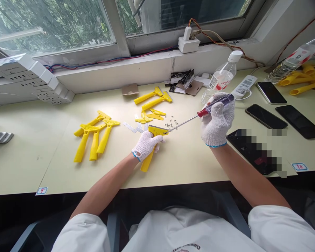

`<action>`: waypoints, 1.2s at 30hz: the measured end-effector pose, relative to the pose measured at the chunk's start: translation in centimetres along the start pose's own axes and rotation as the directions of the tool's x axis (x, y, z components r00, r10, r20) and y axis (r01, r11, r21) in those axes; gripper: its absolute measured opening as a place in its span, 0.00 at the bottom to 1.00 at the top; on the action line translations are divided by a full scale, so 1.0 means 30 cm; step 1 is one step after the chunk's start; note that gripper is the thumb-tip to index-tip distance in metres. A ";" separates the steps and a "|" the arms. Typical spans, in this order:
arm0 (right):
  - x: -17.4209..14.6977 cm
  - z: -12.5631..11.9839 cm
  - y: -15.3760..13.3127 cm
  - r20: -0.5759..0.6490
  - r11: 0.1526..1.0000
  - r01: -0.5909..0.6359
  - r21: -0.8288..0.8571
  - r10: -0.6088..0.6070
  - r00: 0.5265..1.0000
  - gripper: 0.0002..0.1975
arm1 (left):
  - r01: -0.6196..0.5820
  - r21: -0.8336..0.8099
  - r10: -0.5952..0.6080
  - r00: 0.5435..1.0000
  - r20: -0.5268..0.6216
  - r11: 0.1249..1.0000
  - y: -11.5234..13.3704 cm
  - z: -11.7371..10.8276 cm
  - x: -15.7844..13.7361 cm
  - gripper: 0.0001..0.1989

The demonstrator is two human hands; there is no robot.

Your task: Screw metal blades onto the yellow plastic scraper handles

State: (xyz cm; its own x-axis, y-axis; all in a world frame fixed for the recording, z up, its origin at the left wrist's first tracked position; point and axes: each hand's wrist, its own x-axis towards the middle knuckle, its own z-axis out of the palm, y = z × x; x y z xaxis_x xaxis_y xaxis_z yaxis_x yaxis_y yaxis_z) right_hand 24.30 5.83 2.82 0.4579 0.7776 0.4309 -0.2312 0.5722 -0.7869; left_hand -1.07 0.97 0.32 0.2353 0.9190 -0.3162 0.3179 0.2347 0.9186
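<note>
My left hand (146,145), in a white knitted glove, is closed around a yellow scraper (147,163) with its head pointing away from me. My right hand (216,122), gloved too, grips the red and purple handle of a screwdriver (186,121). The screwdriver's tip meets the right end of the scraper's head. Just beyond lie several small screws (170,123), flat metal blades (129,127) and loose yellow plastic pieces (155,114). Two scrapers with blades (157,99) rest behind these. A group of yellow scraper handles (96,136) lies to the left.
A water bottle (222,77) stands behind my right hand. Several phones (266,116) lie at the right, near a power strip (244,86). White boxes (34,78) are stacked at the far left. Opened black packaging (183,81) and a small cardboard box (130,89) sit by the sill.
</note>
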 end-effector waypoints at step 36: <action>-0.045 -0.063 0.084 0.266 0.877 0.480 -0.019 -0.458 0.848 0.19 | 0.033 -0.025 -0.034 0.999 -0.033 0.999 -0.010 -0.041 0.005 0.11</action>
State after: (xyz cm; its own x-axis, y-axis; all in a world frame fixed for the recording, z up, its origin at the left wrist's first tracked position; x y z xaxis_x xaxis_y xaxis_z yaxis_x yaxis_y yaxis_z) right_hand 24.72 5.73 -0.57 0.2665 0.4669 0.8432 0.0328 0.8700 -0.4920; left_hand -2.26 1.42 0.28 0.1935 0.9205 -0.3394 0.3028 0.2730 0.9131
